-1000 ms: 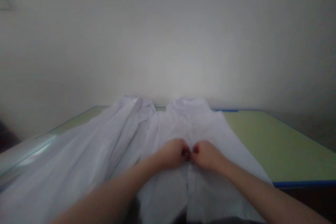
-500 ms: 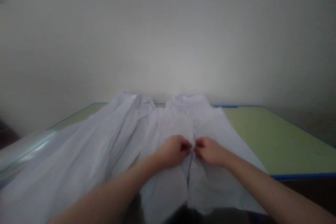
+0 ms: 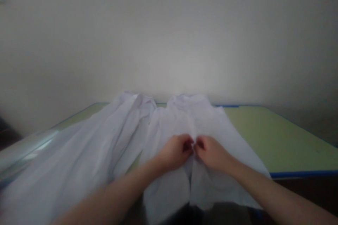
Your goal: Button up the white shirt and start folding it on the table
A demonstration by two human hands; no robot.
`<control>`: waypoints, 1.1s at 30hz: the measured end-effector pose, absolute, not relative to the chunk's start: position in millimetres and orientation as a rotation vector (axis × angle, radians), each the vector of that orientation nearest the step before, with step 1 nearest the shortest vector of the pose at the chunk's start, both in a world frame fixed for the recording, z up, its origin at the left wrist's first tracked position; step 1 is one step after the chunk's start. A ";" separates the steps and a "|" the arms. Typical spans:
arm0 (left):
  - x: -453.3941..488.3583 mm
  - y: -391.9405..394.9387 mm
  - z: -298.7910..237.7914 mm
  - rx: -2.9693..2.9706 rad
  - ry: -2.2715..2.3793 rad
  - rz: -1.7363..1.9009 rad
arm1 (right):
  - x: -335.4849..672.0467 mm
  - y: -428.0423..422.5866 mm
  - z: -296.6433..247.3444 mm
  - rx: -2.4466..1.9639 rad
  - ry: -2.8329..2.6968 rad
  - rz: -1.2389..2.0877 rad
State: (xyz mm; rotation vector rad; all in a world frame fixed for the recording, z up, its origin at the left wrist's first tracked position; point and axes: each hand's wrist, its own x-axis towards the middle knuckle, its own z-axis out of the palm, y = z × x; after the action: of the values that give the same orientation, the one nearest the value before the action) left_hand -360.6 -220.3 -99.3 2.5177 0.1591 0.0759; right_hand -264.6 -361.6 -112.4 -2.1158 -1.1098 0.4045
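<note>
A white coat [image 3: 211, 123] lies front up, its collar toward the wall and its lower part reaching over the table's near edge. Midway down its front opening, my left hand [image 3: 176, 151] pinches the left front edge. Right beside it, my right hand [image 3: 211, 151] is closed in a pinch on the other edge, the fingertips of both nearly touching. Above the hands the two edges lie together; below them a dark gap shows. Any button between the fingers is hidden or too blurred to make out.
Another white garment [image 3: 87, 144] lies in long folds to the left, spreading toward the near left corner. Beneath both is a light green table [image 3: 285, 140] with blue edging. A pale wall [image 3: 169, 35] rises behind the table's far edge.
Both hands stay at the front opening, with the fingertips drawn slightly closer together. The lower front edges have shifted a little. The view has moved slightly.
</note>
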 end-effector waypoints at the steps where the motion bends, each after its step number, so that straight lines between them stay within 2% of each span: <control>1: -360.4 -220.5 -98.7 2.525 0.156 0.077 | -264.5 -361.1 -114.4 -2.122 -1.115 0.411; 23: -357.8 -219.9 -103.7 2.483 0.141 0.079 | -260.9 -365.9 -128.2 -2.142 -1.159 0.376; 33: -355.2 -221.9 -104.2 2.471 0.116 0.063 | -246.2 -369.9 -128.6 -1.878 -1.113 0.652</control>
State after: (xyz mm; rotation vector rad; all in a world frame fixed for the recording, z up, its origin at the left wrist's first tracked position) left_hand -355.2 -221.9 -104.2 2.4713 0.1160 0.0634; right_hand -246.2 -369.9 -128.6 -1.8782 -1.1132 0.6522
